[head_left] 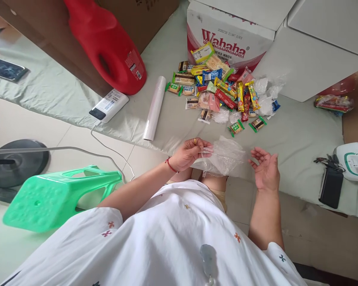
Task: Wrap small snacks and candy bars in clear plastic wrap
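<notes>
My left hand (188,154) pinches the edge of a clear plastic bag (223,159) just above the front edge of the cloth-covered surface. My right hand (265,169) hovers beside the bag's right side, palm up, fingers spread, holding nothing. A pile of several wrapped snacks (223,93) lies on the cloth beyond the bag. A roll of clear plastic bags (154,107) lies to the left of the pile.
A Wahaha carton (226,39) stands behind the snacks, a red jug (107,43) at the back left. A power bank (109,105) with a cable, a green stool (56,196), a phone (6,68), a black wallet with keys (330,183) and more snacks (334,103) lie around.
</notes>
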The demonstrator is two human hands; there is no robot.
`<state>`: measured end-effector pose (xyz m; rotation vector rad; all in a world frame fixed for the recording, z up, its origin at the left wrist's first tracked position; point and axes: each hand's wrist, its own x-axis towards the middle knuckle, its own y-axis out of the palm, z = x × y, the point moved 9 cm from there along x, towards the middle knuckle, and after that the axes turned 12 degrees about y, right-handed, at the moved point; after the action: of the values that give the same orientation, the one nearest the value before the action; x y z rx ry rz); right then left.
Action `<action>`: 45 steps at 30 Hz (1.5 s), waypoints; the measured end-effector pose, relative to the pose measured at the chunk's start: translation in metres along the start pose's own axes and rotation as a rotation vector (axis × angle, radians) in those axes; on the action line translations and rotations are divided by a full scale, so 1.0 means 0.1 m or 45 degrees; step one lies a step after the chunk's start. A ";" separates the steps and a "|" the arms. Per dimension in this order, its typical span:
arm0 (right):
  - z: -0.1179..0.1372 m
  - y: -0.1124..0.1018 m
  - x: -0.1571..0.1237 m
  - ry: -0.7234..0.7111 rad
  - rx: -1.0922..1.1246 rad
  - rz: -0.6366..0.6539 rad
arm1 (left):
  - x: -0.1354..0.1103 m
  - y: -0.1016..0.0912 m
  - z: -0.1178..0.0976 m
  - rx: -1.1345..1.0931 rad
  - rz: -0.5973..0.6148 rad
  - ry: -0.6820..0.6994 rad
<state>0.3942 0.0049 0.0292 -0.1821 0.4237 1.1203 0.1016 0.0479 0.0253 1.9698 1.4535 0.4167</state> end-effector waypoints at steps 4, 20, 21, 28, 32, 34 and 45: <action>0.17 0.42 0.06 0.041 -0.385 0.284 | -0.02 0.14 0.00 0.098 0.123 0.032; -0.04 0.23 0.30 0.234 -0.156 -0.032 | -0.45 -0.43 -0.60 1.321 -0.209 0.936; -0.03 0.24 0.30 0.233 -0.158 -0.034 | -0.52 -0.24 -0.65 1.496 -0.116 1.124; -0.02 0.32 0.30 0.207 -0.184 -0.005 | -0.56 0.75 0.06 2.123 0.818 1.411; -0.06 0.23 0.31 0.222 -0.151 -0.022 | -0.37 0.81 0.39 1.999 0.917 1.165; -0.10 0.13 0.34 0.244 -0.130 -0.060 | -0.23 0.73 0.38 1.805 0.772 0.967; -0.34 0.06 0.08 0.122 0.219 -0.146 | 0.19 -0.06 0.12 0.743 -0.357 0.387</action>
<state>0.3837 0.0021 -0.0041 -0.1075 0.5861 0.9602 0.1105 0.0628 0.0106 2.1481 2.2079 0.1789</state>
